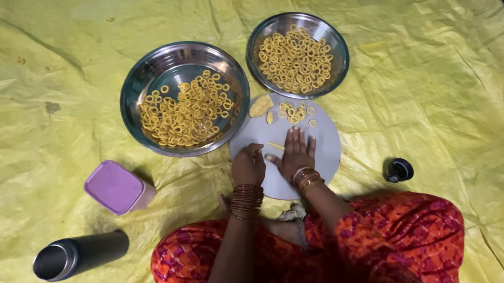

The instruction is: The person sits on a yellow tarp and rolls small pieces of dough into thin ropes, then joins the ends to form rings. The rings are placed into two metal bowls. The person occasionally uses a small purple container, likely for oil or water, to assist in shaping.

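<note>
Two steel bowls are standing in the upper middle of the frame on a yellow sheet [442, 86] that is covering the floor. The left bowl [147, 79] is the bigger one and is holding many yellow dough rings [187, 114], piled mostly toward its right side. The right bowl [341, 51] is smaller and is holding a flat layer of the same rings [295, 59]; they are too many to count in both bowls.

Just below the bowls, one round grey board [324, 154] is lying, touching the rim of the left bowl. At its upper edge one lump of dough [261, 105] is sitting, and beside it a small group of about ten finished rings [295, 112].

The right hand [297, 158] is lying flat on the board with fingers stretched and close together, pressing on a thin dough strip [275, 145] that is showing at its left. The left hand [249, 164] is resting at the lower left of the board with fingers curled narrow; I cannot tell if it is holding something. Both wrists are wearing bangles.

At lower left, one closed pink box [115, 187] is standing, and below it one dark flask [78, 255] is lying on its side. One small black cap [398, 170] is sitting right of the board.
</note>
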